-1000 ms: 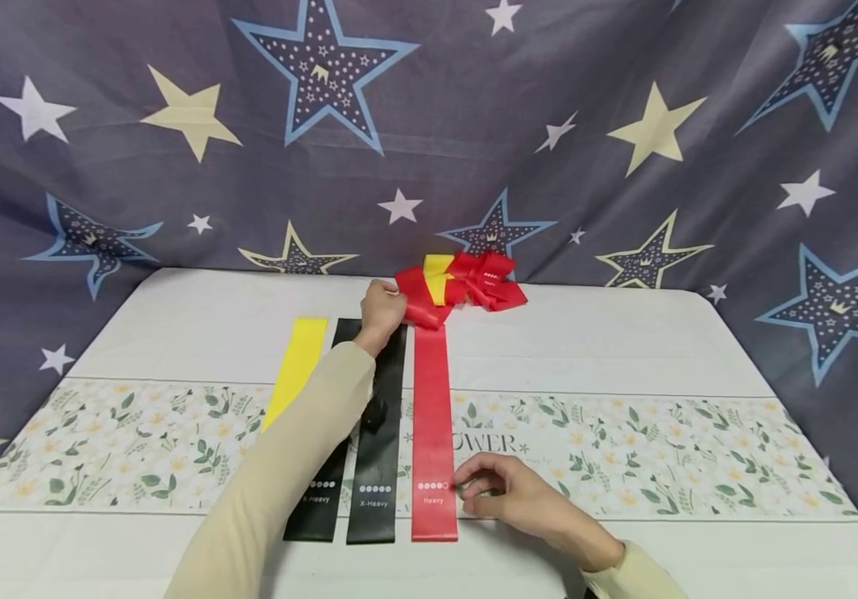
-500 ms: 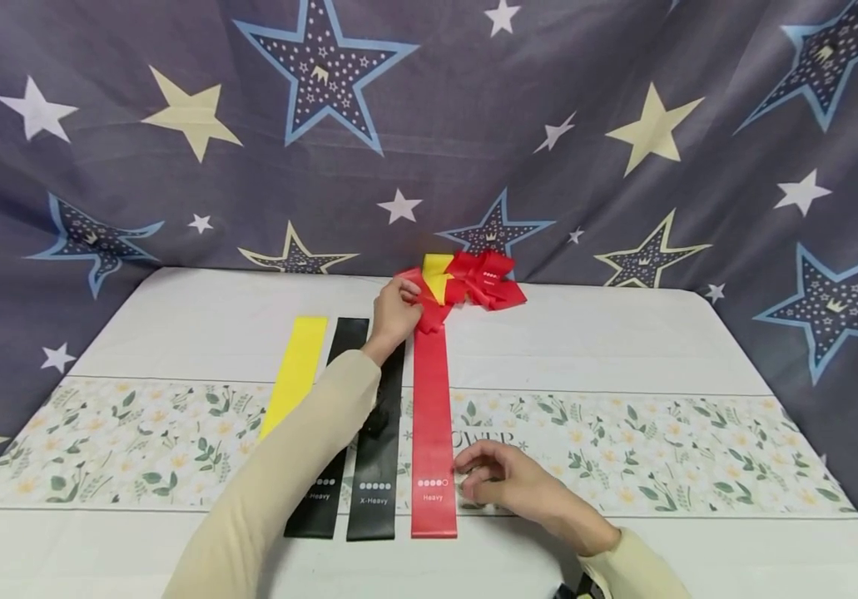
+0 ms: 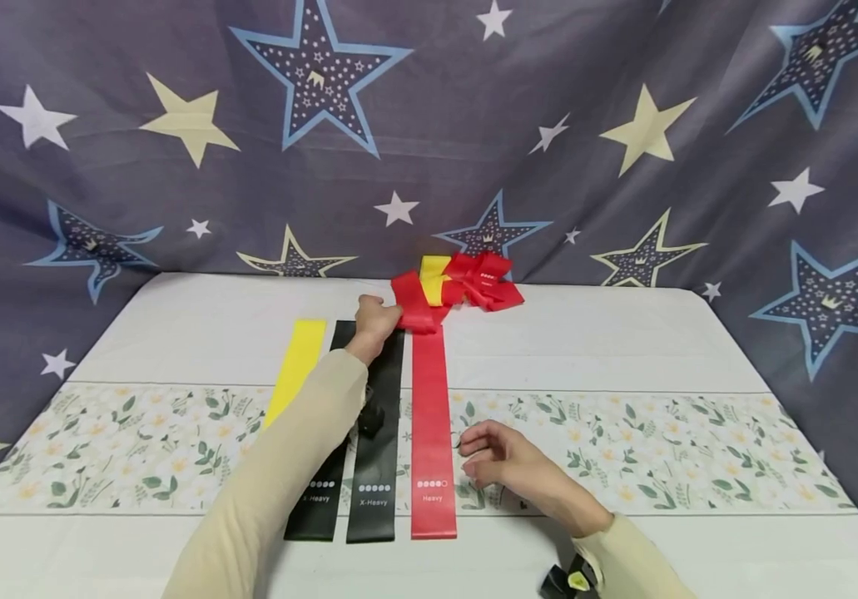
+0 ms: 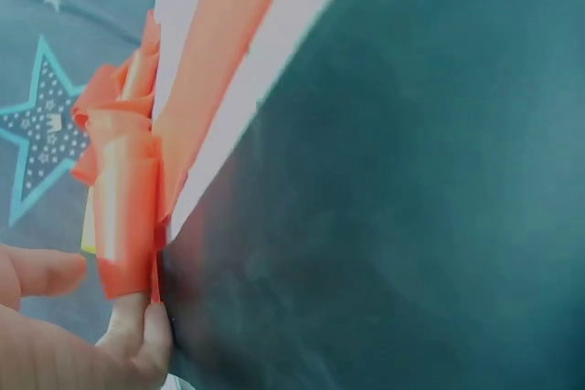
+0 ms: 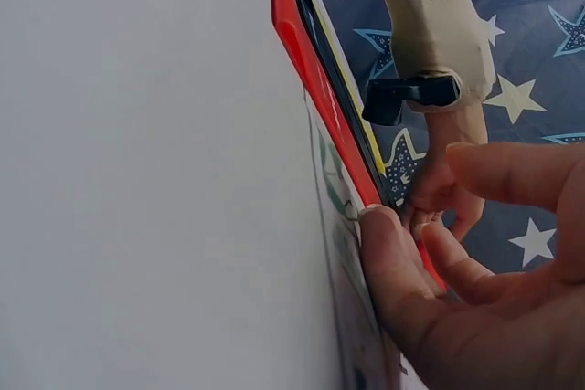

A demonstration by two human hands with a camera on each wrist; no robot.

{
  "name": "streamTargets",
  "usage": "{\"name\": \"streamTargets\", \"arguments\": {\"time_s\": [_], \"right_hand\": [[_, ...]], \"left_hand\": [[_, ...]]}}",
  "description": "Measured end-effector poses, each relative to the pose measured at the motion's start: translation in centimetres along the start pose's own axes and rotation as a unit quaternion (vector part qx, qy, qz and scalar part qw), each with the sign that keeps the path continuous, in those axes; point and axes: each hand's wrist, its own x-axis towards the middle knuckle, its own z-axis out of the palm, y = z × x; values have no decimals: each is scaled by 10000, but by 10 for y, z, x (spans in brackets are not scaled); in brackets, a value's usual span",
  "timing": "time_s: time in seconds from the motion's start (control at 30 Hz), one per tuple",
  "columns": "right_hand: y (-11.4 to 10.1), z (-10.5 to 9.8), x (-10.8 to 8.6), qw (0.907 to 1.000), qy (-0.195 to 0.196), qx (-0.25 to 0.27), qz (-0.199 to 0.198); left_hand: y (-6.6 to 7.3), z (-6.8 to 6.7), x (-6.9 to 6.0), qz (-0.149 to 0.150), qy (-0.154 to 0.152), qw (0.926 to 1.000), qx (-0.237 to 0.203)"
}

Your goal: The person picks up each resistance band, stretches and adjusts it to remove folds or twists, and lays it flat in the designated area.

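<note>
My left hand (image 3: pixel 374 320) reaches to the far side of the table, at the left edge of a folded red resistance band (image 3: pixel 415 304). In the left wrist view, the fingers (image 4: pixel 151 335) are tucked against the lower end of that band, and the thumb stands apart from it. A flat red resistance band (image 3: pixel 432 416) marked "Heavy" lies lengthwise below the folded one. Just right of its lower part hovers my right hand (image 3: pixel 514 470), fingers loosely bent, holding nothing. Two black resistance bands (image 3: pixel 374 466), marked "X-Heavy", lie left of the red band, partly under my left arm.
A flat yellow resistance band (image 3: pixel 300 358) lies at the far left of the row. Crumpled red bands (image 3: pixel 484 281) and a yellow band (image 3: pixel 433 279) sit at the table's back edge. Behind the white, flower-striped table (image 3: pixel 608 341) hangs a star-patterned cloth (image 3: pixel 443 125).
My left hand moved right over the folded red band, then back to its left edge; the band's fold now lies flatter. My right hand rose slightly away from the flat red band.
</note>
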Motion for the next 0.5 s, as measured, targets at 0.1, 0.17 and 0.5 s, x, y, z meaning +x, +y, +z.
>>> {"name": "streamTargets", "arguments": {"time_s": [0.1, 0.17, 0.5], "right_hand": [[0, 0, 1, 10000, 18, -11, 11], [0, 0, 2, 10000, 19, -15, 25], [-3, 0, 8, 9998, 176, -19, 131]], "left_hand": [[1, -1, 3, -167, -172, 9995, -206], [2, -1, 5, -191, -248, 9987, -411], [7, 2, 6, 955, -861, 9890, -735]]}}
